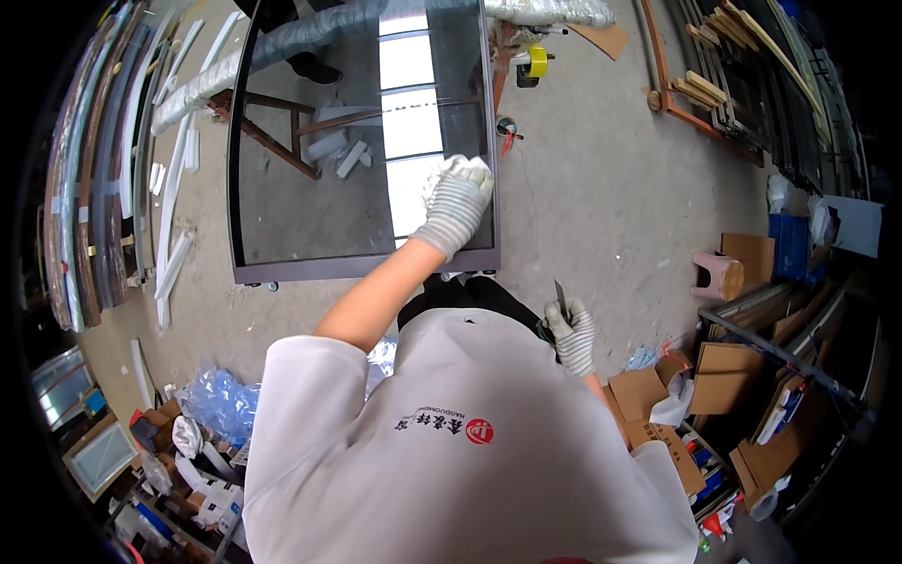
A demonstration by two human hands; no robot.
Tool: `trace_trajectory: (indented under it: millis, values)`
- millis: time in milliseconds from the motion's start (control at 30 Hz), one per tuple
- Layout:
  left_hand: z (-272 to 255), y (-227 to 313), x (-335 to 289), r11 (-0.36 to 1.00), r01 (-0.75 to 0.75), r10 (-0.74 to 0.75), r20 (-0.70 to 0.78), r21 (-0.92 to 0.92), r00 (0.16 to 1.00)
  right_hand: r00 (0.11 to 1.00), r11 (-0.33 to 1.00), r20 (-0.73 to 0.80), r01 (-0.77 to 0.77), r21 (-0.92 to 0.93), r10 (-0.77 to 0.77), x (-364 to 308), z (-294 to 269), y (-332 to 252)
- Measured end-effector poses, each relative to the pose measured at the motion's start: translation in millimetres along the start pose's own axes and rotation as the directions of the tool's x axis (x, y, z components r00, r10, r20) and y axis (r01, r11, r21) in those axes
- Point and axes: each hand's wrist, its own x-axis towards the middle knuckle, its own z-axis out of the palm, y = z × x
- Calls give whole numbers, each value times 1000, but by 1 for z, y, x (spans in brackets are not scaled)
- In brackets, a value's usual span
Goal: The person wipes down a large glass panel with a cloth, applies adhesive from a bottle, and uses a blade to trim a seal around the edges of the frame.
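A glass panel in a dark grey frame (366, 269) lies flat in front of me, and its glass reflects bright strips. My left hand (454, 209), in a grey-striped white glove, is closed on a crumpled white cloth (442, 177) against the glass near the frame's right side. Down by my right hip, my right hand (571, 336), also gloved, is closed on a knife (561, 297). Its narrow, pointed blade sticks up past the fingers, while the handle is mostly hidden in the glove.
A wrapped support bar (554, 11) runs beneath the panel. Long profiles (103, 179) lean at the left. A yellow tape roll (537, 62) is beyond the frame's right side. A pink stool (719, 275) and cardboard boxes (641, 395) stand at the right; blue plastic film (218, 404) lies behind left.
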Motion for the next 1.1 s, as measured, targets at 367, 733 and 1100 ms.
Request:
trace_trajectory:
  millis: [367,733,1100]
  values:
    - [-30,-4,-57,856,-292,338,35,-425,940,999,999,46,17,-32,-15,31,26,-25]
    - [-41,23,-61,927,-88,30,-161,-366,986,948,995,309,-53,-86,77,90,26,-41]
    - [-25,68,-60,854,500,-495,70,-141,866,882,995,466,91,-33,-65,224,-65,-72]
